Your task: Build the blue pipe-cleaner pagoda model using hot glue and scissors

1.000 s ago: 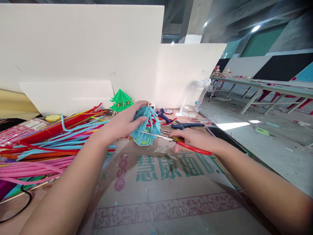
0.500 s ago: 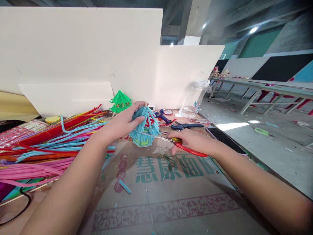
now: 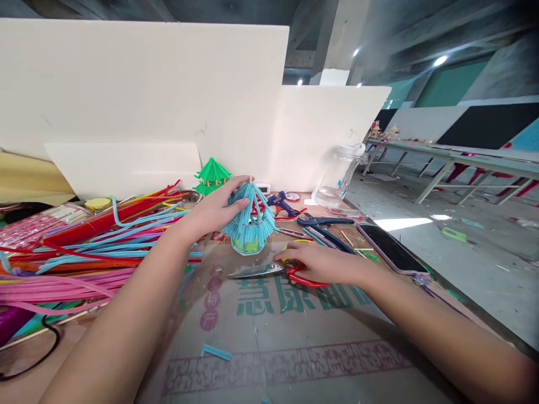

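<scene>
Fingers of the left hand (image 3: 214,210) curled around the far-left side of a blue pipe-cleaner umbrella (image 3: 249,221), holding it upright on the cardboard sheet (image 3: 295,336), its wooden tip pointing up. Just near and to the right, the right hand (image 3: 318,262) lay flat over the red handles of a pair of scissors (image 3: 269,271), fingers draped rather than threaded through the loops as far as could be seen. Blades pressed together, the scissors lay along the cardboard with their tip pointing left, so their long axis ran crosswise just in front of the umbrella's hem, apart from it. Of the two hands, only the left touched the umbrella.

A short blue offcut (image 3: 215,352) lay nearer on the cardboard. To the left spread a heap of coloured pipe cleaners (image 3: 84,247). Behind the umbrella stood a green umbrella model (image 3: 211,175) against a white foam board (image 3: 147,101). On the right lay blue-handled pliers (image 3: 324,221), a dark phone (image 3: 389,248) and, farther off, a clear plastic jar (image 3: 339,177). Nothing stood between blades and umbrella.
</scene>
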Available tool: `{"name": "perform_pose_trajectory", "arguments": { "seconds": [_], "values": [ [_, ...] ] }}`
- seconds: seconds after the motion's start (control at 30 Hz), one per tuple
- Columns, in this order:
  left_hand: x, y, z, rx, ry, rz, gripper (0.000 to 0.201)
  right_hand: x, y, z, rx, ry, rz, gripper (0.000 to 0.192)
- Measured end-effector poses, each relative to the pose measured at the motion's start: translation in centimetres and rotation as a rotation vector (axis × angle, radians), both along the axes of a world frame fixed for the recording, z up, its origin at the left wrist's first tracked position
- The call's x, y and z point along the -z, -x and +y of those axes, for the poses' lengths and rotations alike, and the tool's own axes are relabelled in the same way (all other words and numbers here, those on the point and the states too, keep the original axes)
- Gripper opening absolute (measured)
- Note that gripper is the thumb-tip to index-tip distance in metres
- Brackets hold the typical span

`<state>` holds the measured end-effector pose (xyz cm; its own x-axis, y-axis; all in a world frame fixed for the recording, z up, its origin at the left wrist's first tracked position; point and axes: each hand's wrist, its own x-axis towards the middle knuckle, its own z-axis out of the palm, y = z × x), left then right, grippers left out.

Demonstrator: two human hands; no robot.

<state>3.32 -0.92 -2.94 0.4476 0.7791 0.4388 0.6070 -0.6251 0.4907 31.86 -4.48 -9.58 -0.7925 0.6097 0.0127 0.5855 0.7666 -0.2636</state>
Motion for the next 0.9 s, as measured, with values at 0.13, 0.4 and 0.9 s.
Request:
{"name": "perform_pose_trajectory", "arguments": {
  "seconds": [0.13,0.4,0.9],
  "values": [
    [0.1,0.0,0.1,0.024,-0.011,-0.024,0.058,0.5,0.2,-0.2,-0.056,-0.115,-0.022,0.045],
    [-0.3,-0.2,-0.4,0.002,-0.008,-0.003,0.058,-1.2,6.2,-5.7,-0.027,-0.090,0.030,0.020],
    [-2.2,2.5,-0.9,-0.117,-0.034,-0.106,0.059,0.4,9.9,-4.9,0.002,-0.172,0.082,0.013]
  ]
}}
